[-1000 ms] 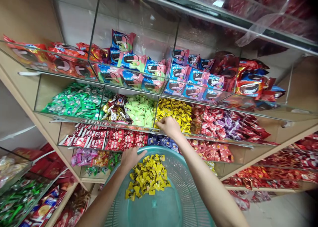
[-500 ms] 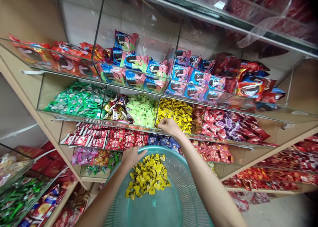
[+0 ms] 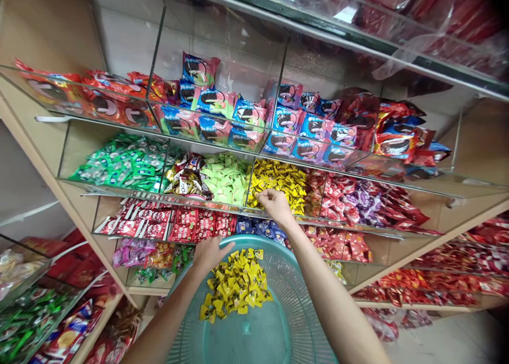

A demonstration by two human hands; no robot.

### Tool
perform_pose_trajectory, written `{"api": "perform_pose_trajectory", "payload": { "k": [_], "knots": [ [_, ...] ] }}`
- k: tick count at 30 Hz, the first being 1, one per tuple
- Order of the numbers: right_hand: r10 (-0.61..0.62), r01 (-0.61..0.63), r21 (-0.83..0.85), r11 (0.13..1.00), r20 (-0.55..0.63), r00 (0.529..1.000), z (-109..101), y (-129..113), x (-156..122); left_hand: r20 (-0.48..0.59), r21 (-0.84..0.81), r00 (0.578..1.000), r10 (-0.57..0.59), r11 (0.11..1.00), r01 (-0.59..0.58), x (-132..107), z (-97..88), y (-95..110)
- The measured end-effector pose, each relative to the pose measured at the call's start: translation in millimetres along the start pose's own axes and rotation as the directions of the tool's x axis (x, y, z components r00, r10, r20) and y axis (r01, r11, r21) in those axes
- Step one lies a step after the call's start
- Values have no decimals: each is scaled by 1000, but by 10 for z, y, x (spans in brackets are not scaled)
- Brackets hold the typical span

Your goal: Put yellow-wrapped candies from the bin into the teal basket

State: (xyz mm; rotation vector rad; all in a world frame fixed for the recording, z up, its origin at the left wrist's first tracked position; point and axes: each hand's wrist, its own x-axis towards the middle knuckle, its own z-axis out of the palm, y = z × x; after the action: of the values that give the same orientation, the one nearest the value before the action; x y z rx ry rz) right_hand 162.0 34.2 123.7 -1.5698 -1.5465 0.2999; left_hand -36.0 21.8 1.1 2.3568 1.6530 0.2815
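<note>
My left hand [image 3: 207, 254] grips the far-left rim of a teal plastic basket [image 3: 296, 305] held below the shelves. A heap of yellow wrapped candies [image 3: 235, 285] lies inside it. My right hand [image 3: 274, 205] reaches over the glass front of a shelf bin and rests on the pile of matching yellow candies [image 3: 284, 177], fingers curled and pinched; what they hold I cannot make out.
Glass-fronted shelves hold green candies [image 3: 123, 162], pale green candies [image 3: 226, 177], red and purple sweets [image 3: 358, 199], blue cookie packs [image 3: 246, 117] above and red wafer packs [image 3: 151, 223] below. More red packs fill the shelves at right and lower left.
My right hand has shifted slightly up and into the yellow candy bin. The view has tilted a little. My left hand stays on the basket rim.
</note>
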Motion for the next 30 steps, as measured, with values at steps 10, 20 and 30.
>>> {"api": "perform_pose_trajectory", "payload": {
  "k": [10,20,30],
  "knots": [
    [32,-40,51,998,153,988,-16,0,-5,0,-10,1000,6,1000,-6,5,20,-12],
    [12,-44,137,990,225,974,-44,22,14,-10,10,1000,6,1000,-6,21,42,-26],
    [27,-20,466,884,-7,1000,-152,-170,-149,-27,10,1000,15,1000,-15,24,58,-38]
  ]
}}
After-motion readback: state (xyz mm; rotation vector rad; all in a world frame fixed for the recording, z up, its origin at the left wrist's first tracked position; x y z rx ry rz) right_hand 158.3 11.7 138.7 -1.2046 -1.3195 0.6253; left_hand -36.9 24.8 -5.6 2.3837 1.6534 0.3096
